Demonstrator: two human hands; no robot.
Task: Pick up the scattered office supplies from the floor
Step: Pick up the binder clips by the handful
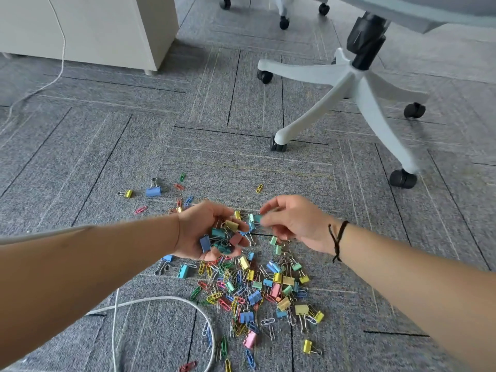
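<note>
Head view, the only cam: left hand (212, 232) is palm-up just above the carpet (107, 157), fingers cupped round a small heap of binder clips (222, 237), blue, teal, yellow, red. Right hand (292, 224), dark cord on the wrist, is just beside it, thumb and forefinger pinching a teal binder clip (257, 218) close to the cupped palm; prob. about to drop it in. Hands near each other, not touching.

Most of the supplies are on the floor below and between the hands: a dense pile of clips and coloured paper clips (257, 288), w/ strays farther out, e.g. a blue binder clip (153, 191) and a yellow one (308, 346). A white cable (171, 300) loops by the pile's near-left edge. Office chair base (351, 87) stands well apart, beyond the hands; white cabinet (88, 28) far left.

Handling, my read: all light, stiff, not fragile. Binder clips: pinch the body or the wire handles, easy. Paper clips lie flat in the carpet pile and tangle, so they're fiddlier; prob. rake several together w/ the fingertips. The cupped hand looks fairly full, spill risk if tilted.
</note>
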